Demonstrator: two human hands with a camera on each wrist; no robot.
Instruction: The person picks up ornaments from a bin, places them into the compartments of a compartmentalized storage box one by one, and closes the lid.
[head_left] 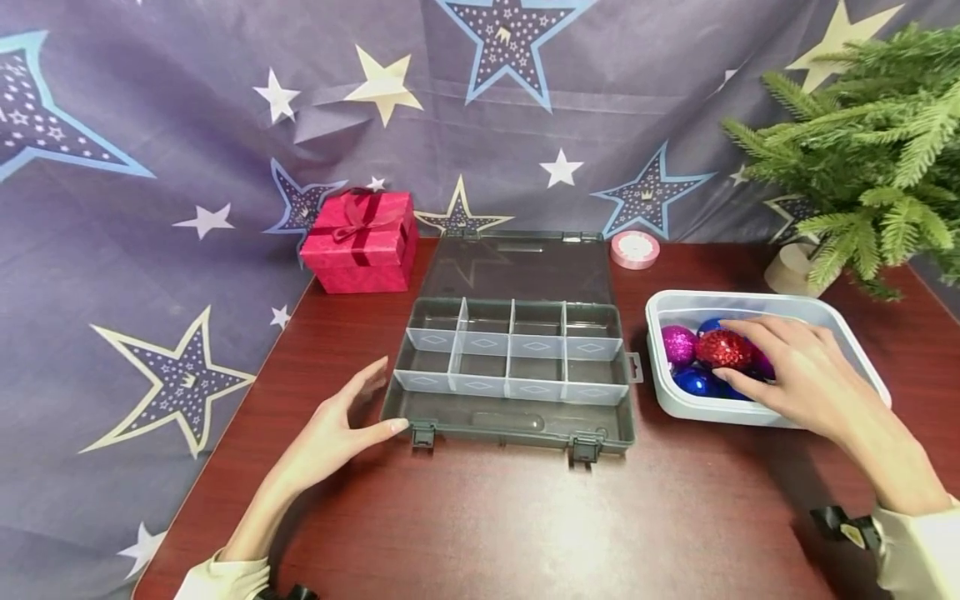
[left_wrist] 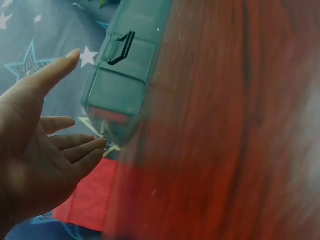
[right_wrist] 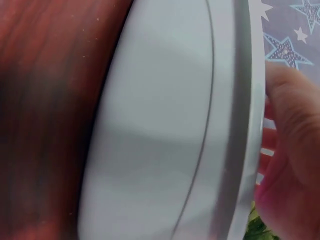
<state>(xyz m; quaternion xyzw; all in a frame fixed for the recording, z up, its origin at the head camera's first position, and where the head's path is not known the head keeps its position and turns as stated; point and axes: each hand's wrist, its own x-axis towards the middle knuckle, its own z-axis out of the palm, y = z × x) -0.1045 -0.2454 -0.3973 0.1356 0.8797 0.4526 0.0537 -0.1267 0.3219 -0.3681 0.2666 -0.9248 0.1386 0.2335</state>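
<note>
My right hand point(head_left: 806, 371) reaches into the white plastic tub point(head_left: 757, 413). Its thumb and forefinger pinch a red glitter Christmas ball point(head_left: 723, 350) from either side; in the right wrist view the tub wall hides the ball. Around it lie a magenta glitter ball point(head_left: 678, 344) and shiny blue balls point(head_left: 694, 382). At the left side of a grey see-through compartment box point(head_left: 513, 427), my left hand point(head_left: 330, 435) is spread with fingers apart, thumb tip right at the front left corner. The box's lid point(head_left: 517, 271) lies folded back, and its compartments hold nothing.
A red gift box point(head_left: 363, 250) with a ribbon bow stands at the back left. Behind the tub are a roll of pink ribbon point(head_left: 635, 251) and a small artificial fir tree point(head_left: 885, 158). A star-patterned cloth point(head_left: 225, 125) hangs along the table's back and left edges.
</note>
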